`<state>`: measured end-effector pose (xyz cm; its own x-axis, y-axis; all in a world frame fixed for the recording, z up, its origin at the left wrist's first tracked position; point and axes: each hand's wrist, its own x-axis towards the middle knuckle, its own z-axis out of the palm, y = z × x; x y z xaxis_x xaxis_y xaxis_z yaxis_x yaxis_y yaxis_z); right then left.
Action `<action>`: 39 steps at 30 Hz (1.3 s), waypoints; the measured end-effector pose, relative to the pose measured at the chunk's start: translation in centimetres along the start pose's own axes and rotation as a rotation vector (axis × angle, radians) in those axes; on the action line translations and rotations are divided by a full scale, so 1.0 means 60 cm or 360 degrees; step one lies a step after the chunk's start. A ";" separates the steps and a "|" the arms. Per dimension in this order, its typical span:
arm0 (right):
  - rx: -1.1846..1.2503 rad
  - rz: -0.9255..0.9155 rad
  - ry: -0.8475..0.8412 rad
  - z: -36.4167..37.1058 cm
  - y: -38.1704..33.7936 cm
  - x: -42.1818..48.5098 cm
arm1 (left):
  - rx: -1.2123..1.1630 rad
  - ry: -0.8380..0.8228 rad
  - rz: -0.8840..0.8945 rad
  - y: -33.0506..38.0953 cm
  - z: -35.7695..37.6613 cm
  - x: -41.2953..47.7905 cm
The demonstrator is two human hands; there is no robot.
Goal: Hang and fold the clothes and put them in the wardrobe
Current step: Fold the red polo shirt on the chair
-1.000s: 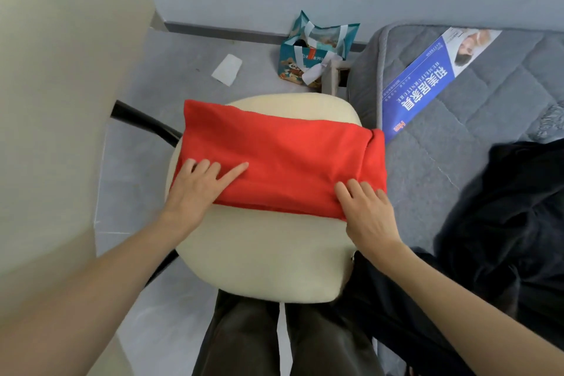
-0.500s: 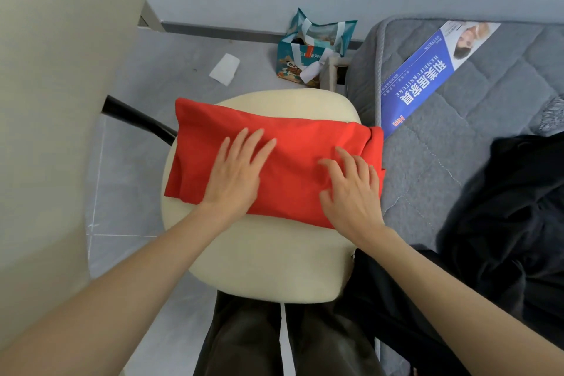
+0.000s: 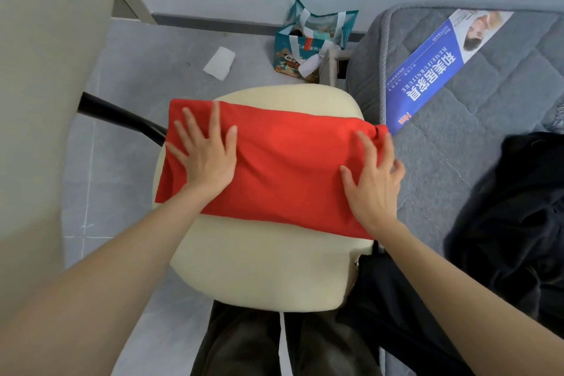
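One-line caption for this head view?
Folded red garment on a cream chair seat, left hand and right hand spread flat on it.

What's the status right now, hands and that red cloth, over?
Left hand open, flat on red cloth. Right hand open, on its right end. Cloth folded, lying on chair seat. Nothing blocking.

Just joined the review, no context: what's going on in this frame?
A person is folding a red garment laid across a cream chair seat. The left hand lies flat on its left part and the right hand lies spread on its right end, as if smoothing it. The garment is folded into a long band. A pile of dark clothes waits on the grey mattress to the right. No wardrobe is in view.
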<state>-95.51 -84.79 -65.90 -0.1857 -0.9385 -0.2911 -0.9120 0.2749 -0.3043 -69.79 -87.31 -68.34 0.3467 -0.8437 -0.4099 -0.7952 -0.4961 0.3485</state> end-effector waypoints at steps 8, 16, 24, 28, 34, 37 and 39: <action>0.0491 0.0883 0.0055 -0.014 -0.030 0.022 | -0.0447 0.0142 -0.0792 -0.038 -0.022 -0.049; 0.0441 0.0741 0.0017 -0.035 -0.026 -0.009 | -0.0664 -0.0086 -0.0842 -0.059 -0.030 -0.052; 0.0832 0.0417 0.0383 -0.062 -0.056 -0.007 | -0.0813 0.0499 -0.0461 -0.049 -0.056 -0.072; 0.0783 0.0596 0.0191 -0.046 -0.029 0.021 | -0.0810 0.0354 -0.0634 -0.064 -0.049 -0.060; 0.0618 0.1028 -0.0221 -0.023 -0.008 -0.004 | -0.0710 0.0066 -0.0916 -0.063 -0.024 -0.074; 0.0576 0.0846 -0.0104 -0.018 -0.002 -0.015 | -0.0834 0.0132 -0.0855 -0.071 -0.019 -0.079; 0.0638 0.0728 0.0098 -0.022 0.002 -0.013 | -0.0828 0.0201 -0.0764 -0.075 -0.018 -0.085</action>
<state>-95.94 -84.29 -64.52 -0.5579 -0.7136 -0.4238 -0.5281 0.6991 -0.4820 -67.45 -80.99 -66.90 0.6786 -0.5094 -0.5292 -0.2112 -0.8253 0.5237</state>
